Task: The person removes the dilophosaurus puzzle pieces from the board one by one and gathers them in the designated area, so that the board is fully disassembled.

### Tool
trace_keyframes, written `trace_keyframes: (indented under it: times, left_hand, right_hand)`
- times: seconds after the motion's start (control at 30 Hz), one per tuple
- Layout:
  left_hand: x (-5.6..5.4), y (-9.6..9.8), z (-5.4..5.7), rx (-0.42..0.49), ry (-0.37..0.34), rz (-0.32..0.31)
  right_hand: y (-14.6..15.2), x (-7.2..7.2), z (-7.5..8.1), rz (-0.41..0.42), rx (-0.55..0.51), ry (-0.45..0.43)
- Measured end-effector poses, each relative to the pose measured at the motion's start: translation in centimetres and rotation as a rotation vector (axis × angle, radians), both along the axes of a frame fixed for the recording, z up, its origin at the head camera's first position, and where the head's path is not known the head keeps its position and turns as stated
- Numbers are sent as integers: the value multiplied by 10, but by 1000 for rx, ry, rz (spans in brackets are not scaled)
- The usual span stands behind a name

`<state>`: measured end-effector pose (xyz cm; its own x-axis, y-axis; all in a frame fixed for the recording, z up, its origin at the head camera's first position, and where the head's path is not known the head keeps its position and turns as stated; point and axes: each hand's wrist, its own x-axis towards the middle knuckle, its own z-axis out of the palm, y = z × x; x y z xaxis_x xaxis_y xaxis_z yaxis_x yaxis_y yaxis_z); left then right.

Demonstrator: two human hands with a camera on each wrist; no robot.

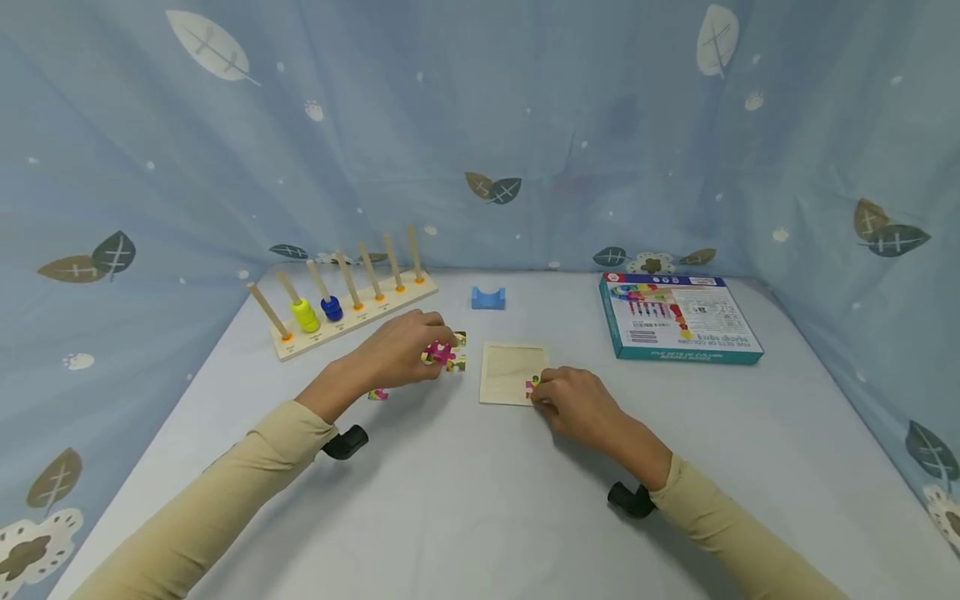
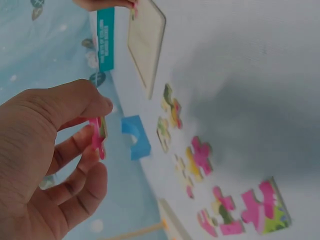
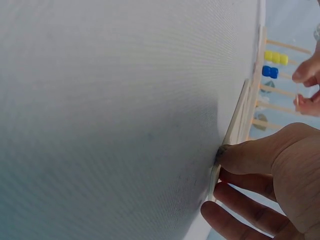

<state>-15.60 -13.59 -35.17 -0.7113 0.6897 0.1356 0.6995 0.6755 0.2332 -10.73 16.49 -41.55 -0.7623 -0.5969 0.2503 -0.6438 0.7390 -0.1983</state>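
My left hand (image 1: 405,350) is raised above the table and pinches a pink jigsaw puzzle piece (image 2: 97,142) between thumb and fingers. Several loose puzzle pieces (image 2: 201,156) in pink, yellow and green lie on the table below it, partly hidden by the hand in the head view. At the lower right corner of a shallow wooden puzzle tray (image 1: 510,375), my right hand (image 1: 581,407) pinches a small pink and green puzzle piece (image 1: 532,385). The right thumb rests against the tray's edge, and the fingers cover part of that piece.
A wooden peg board (image 1: 360,313) with yellow beads (image 1: 305,316) and blue beads (image 1: 331,308) stands at the back left. Behind the tray is a blue curved block (image 1: 488,299). A flat toy box (image 1: 681,319) lies at the back right, before a leaf-patterned curtain (image 1: 562,125).
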Motion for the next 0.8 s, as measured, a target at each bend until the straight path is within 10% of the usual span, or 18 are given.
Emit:
trace_keyframes:
  times: [0.8]
  left_hand:
    - [26,-36,-37,-25,-39,43]
  right_hand:
    - [0,7,-2,19,29,55]
